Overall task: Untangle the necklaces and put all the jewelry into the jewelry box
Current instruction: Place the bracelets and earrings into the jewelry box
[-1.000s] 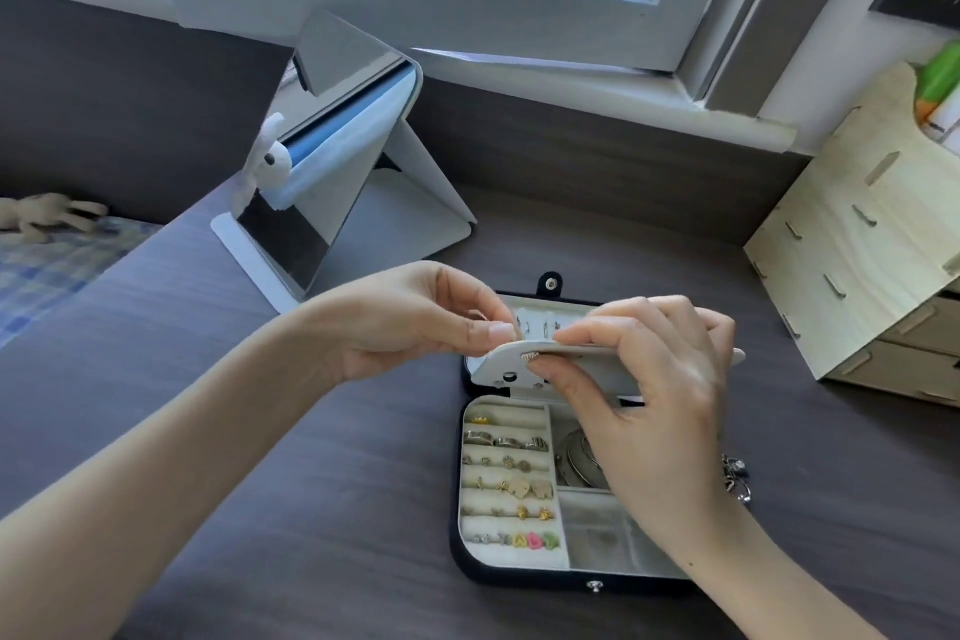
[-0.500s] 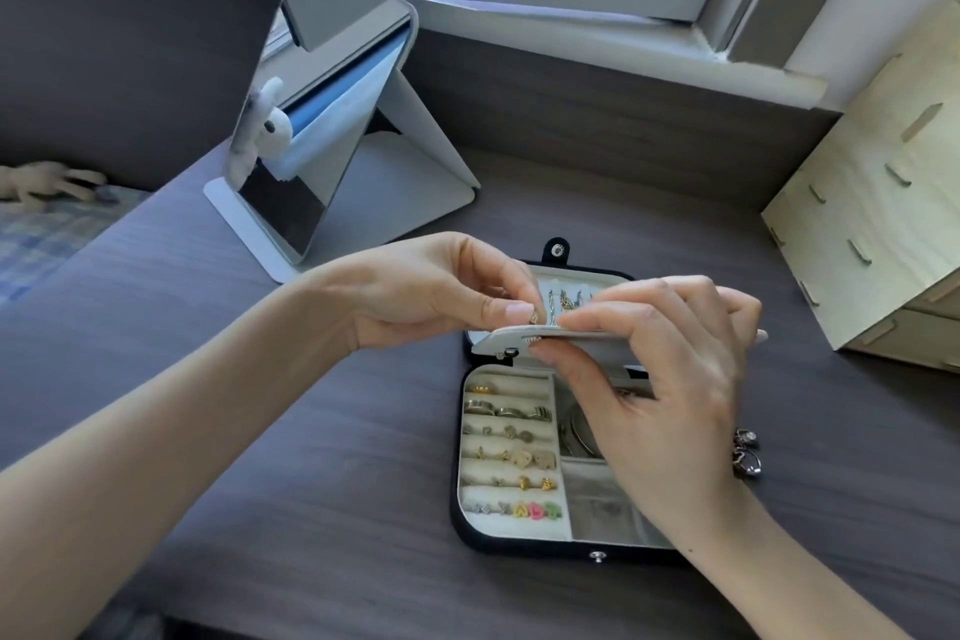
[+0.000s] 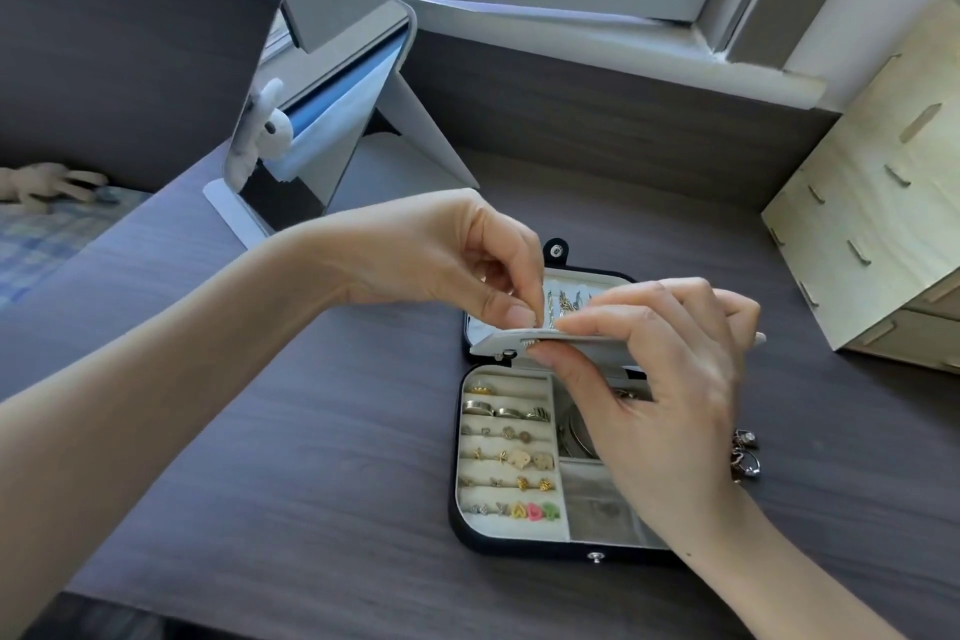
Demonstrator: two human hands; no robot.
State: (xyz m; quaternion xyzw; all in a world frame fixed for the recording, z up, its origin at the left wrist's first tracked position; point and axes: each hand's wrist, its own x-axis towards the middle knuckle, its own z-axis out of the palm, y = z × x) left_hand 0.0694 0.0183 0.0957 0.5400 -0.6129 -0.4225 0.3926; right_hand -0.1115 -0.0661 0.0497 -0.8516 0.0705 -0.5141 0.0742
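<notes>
A black jewelry box (image 3: 519,547) lies open on the desk, its cream tray holding rows of rings and stud earrings (image 3: 506,452). A white inner flap (image 3: 493,345) is lifted level over the box. My right hand (image 3: 660,379) pinches the flap's edge between thumb and fingers. My left hand (image 3: 452,260) pinches something tiny at the flap's near edge; what it is I cannot make out. Small earrings (image 3: 563,301) hang in the lid behind the flap. A silver chain (image 3: 571,431) lies in the right compartment, partly hidden by my right hand.
Loose silver jewelry (image 3: 745,452) lies on the desk just right of the box. A folding mirror stand (image 3: 322,120) stands behind on the left, a wooden drawer unit (image 3: 872,224) at the right, a windowsill at the back.
The view has tilted down and closer. Both hands stay at the flap; my left fingertips have shifted slightly along its edge.
</notes>
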